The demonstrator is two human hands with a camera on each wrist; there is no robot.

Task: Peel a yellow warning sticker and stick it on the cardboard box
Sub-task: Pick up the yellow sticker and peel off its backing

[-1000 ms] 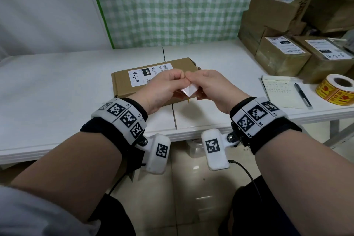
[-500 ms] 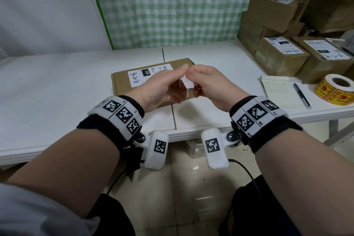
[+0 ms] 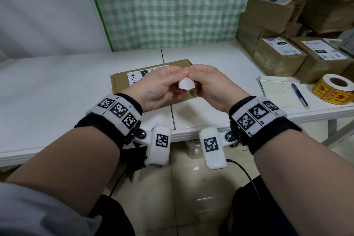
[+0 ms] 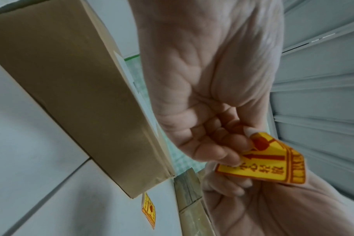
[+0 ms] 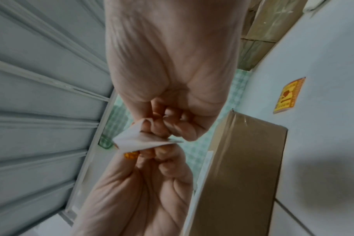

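Both hands meet above the flat cardboard box [image 3: 122, 84], which lies on the white table with a white shipping label on top. My left hand [image 3: 172, 80] and right hand [image 3: 197, 76] pinch one small sticker [image 3: 185, 84], its white backing side towards me. In the left wrist view the left hand [image 4: 212, 143] holds the sticker [image 4: 269, 162] by its yellow and red printed face, one corner bent. In the right wrist view the right hand [image 5: 168, 124] pinches the white backing [image 5: 139, 140], which curls away from a yellow corner [image 5: 130, 155].
A roll of yellow warning stickers [image 3: 334, 90] sits at the table's right edge, beside a notepad [image 3: 275, 90] and pen [image 3: 299, 95]. Several taped parcels [image 3: 279, 57] are stacked at the back right. A loose yellow sticker [image 5: 289, 95] lies on the table beyond the box.
The hands stayed together over the box, rising slightly and settling again. The fingers shifted on the sticker, and its white backing now hangs down between the thumbs.
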